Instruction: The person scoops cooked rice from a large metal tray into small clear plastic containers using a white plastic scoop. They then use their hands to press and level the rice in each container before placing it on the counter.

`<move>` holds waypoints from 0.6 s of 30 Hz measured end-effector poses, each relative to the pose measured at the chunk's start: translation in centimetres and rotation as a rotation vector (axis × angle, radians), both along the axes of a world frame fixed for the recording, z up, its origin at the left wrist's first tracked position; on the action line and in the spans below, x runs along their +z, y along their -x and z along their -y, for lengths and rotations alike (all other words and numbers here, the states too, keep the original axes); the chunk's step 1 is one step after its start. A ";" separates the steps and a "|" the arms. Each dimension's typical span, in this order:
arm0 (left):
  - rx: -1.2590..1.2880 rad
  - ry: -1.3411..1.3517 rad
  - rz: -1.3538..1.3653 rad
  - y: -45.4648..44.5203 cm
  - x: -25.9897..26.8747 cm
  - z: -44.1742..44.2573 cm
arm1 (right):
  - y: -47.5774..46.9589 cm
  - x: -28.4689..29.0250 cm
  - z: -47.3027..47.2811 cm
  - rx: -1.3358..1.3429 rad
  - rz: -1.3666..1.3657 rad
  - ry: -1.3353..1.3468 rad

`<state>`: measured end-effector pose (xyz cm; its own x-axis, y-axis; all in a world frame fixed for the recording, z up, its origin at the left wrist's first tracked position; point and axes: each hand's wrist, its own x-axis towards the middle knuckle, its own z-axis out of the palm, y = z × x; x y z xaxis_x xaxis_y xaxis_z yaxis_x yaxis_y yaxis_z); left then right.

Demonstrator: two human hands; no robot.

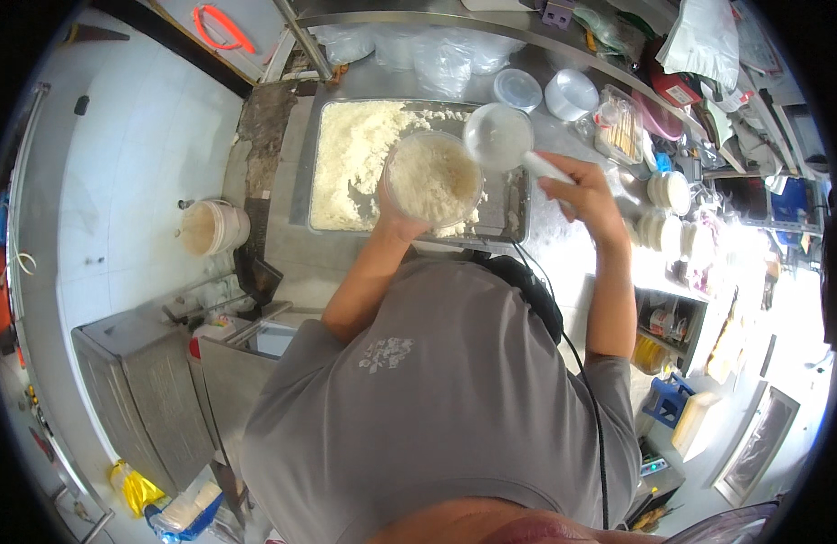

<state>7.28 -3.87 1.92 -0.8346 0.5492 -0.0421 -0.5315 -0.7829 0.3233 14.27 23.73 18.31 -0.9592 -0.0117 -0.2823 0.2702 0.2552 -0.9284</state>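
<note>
My left hand (403, 224) holds a round clear plastic tub (435, 179) from its left and near side. Crumbly cooked white rice (429, 173) fills much of the tub. Beneath it lies a rectangular metal tray (510, 221), with more rice (354, 146) heaped mostly on its left side and scraps toward its right. My right hand (582, 187) grips the white handle of what looks like a rice paddle (498, 136). Its round translucent head is beside the tub's upper right rim; whether they touch I cannot tell.
Behind the tray stand clear plastic tubs (572, 94) and bagged containers (444, 61). A box of wooden sticks (619, 132) and stacked white lids (667, 192) sit to the right. A bucket (214, 228) is at left. A metal shelf edge (418, 19) runs overhead.
</note>
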 end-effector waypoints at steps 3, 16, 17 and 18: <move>-0.060 -0.145 0.030 0.0 -0.8 0.3 | -0.2 0.9 -0.3 -0.090 0.036 -0.060; -0.033 0.084 0.189 0.4 0.7 -1.5 | -1.4 -1.4 2.9 0.135 0.001 -0.116; 0.055 0.263 -0.147 0.5 0.5 -1.6 | -1.3 -1.5 3.1 0.105 -0.001 -0.097; 0.138 0.463 -0.452 0.3 0.2 -1.5 | -1.1 -1.7 3.2 0.086 0.053 -0.106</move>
<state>6.98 -2.32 2.09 -0.8872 0.4448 0.1229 -0.1690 -0.5610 0.8104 15.34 20.56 16.59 -0.9395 -0.0607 -0.3370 0.2913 0.3758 -0.8797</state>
